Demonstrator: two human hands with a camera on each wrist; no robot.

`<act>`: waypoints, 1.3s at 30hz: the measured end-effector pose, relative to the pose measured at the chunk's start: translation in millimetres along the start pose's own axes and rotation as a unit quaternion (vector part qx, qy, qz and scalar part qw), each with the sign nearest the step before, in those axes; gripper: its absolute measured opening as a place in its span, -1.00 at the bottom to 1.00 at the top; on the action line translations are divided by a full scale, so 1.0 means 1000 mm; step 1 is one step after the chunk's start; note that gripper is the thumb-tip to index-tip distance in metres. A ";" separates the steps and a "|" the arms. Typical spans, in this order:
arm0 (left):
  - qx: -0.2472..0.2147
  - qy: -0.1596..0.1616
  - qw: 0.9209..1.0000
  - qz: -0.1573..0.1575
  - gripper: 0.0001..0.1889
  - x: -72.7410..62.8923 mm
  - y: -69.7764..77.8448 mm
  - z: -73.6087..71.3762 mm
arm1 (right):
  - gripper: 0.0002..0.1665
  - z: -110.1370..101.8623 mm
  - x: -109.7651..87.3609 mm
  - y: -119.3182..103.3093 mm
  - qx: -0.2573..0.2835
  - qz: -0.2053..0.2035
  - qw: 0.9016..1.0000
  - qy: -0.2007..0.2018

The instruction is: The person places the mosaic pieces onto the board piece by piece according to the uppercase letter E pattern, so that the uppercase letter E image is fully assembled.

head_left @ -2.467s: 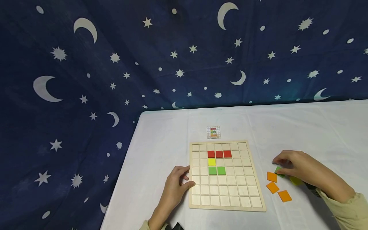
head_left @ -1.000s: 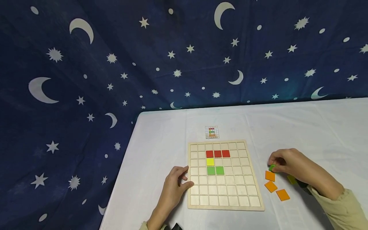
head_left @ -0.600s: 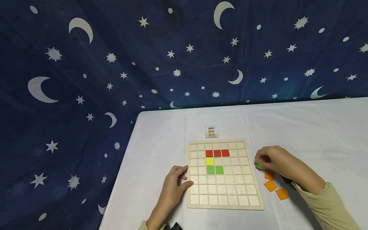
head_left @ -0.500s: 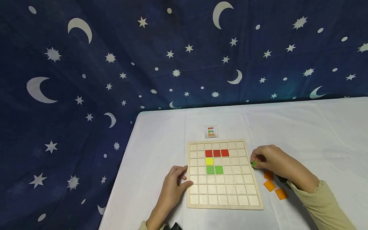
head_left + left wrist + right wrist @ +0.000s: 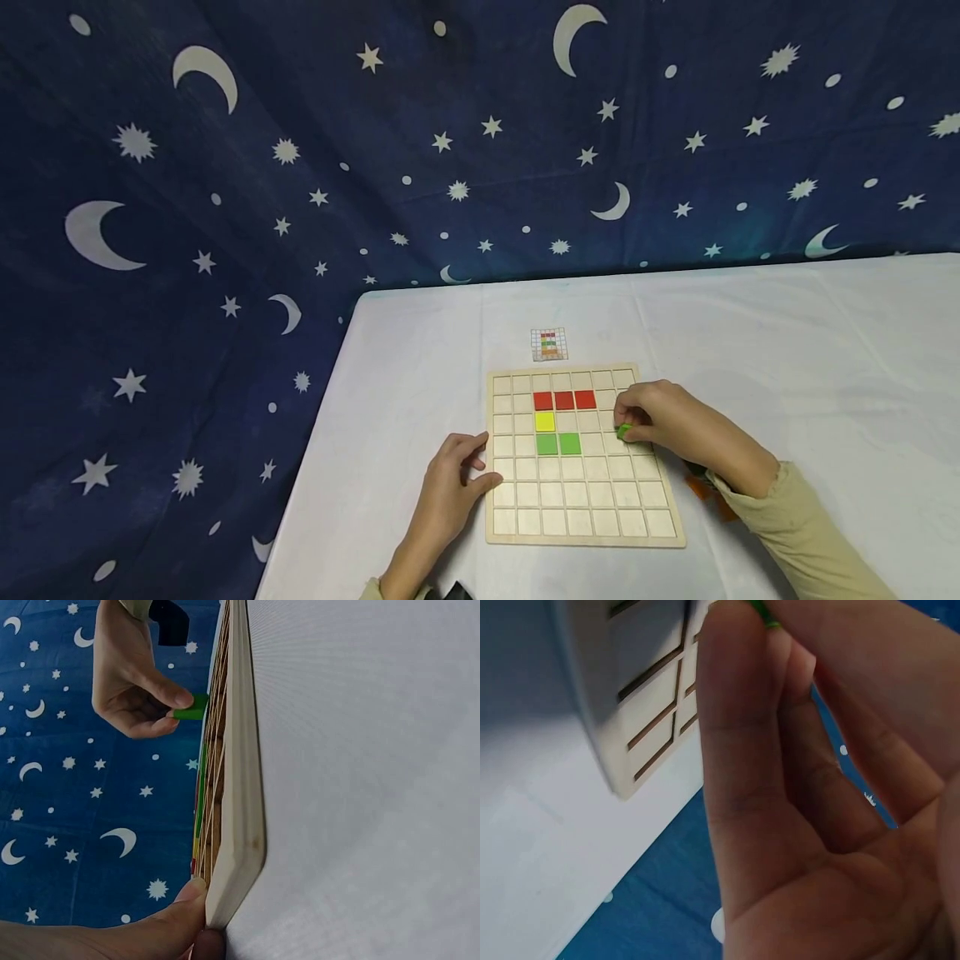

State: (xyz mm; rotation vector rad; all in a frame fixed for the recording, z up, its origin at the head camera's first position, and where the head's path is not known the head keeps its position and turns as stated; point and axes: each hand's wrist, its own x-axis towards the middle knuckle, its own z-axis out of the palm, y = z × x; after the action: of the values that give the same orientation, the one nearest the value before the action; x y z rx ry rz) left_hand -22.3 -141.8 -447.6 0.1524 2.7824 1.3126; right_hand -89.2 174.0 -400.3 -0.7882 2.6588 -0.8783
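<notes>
A square wooden grid board (image 5: 585, 539) lies on the white table. On it sit three red tiles (image 5: 564, 401) in a row, a yellow tile (image 5: 544, 422) below the leftmost, and two green tiles (image 5: 558, 444) side by side beneath. My left hand (image 5: 448, 479) rests at the board's left edge, its thumb on the rim. My right hand (image 5: 667, 421) pinches a green tile (image 5: 623, 431) between thumb and fingers over the board's right side. In the left wrist view that tile (image 5: 190, 708) is held just above the board.
Beyond the board lies a small card (image 5: 549, 344) printed with a coloured grid pattern. Orange tiles (image 5: 701, 488) lie right of the board, partly hidden by my right forearm. A dark blue cloth (image 5: 420, 142) with moons and stars hangs behind the table.
My right hand has picked up the green tile from beside the orange ones and carried it left, over the board. The left hand stays at the board's edge.
</notes>
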 end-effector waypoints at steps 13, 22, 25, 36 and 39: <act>-0.002 0.001 1.000 -0.006 -0.39 0.000 -0.001 0.000 | -0.72 0.013 0.017 -0.010 -0.007 -0.051 0.999 0.012; 0.005 -0.001 1.000 -0.005 -0.39 0.001 -0.001 0.000 | -0.72 0.017 0.023 -0.014 -0.011 -0.065 0.998 0.007; 0.003 -0.001 1.000 -0.006 -0.39 0.000 -0.001 0.000 | -0.75 0.019 0.024 -0.017 -0.004 -0.069 0.998 0.000; -0.004 -0.002 1.000 -0.002 -0.39 0.000 -0.002 0.000 | -0.82 0.021 0.025 -0.018 -0.006 -0.064 0.998 -0.005; -0.004 -0.002 1.000 -0.001 -0.39 0.000 -0.002 0.000 | -0.83 0.022 0.025 -0.018 -0.013 -0.058 0.998 -0.009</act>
State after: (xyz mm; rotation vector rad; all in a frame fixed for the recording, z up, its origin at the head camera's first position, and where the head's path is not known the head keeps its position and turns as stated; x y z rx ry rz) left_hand -22.3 -143.2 -449.1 0.1533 2.7720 1.3220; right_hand -94.3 137.3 -408.8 -0.9599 2.6372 -0.8604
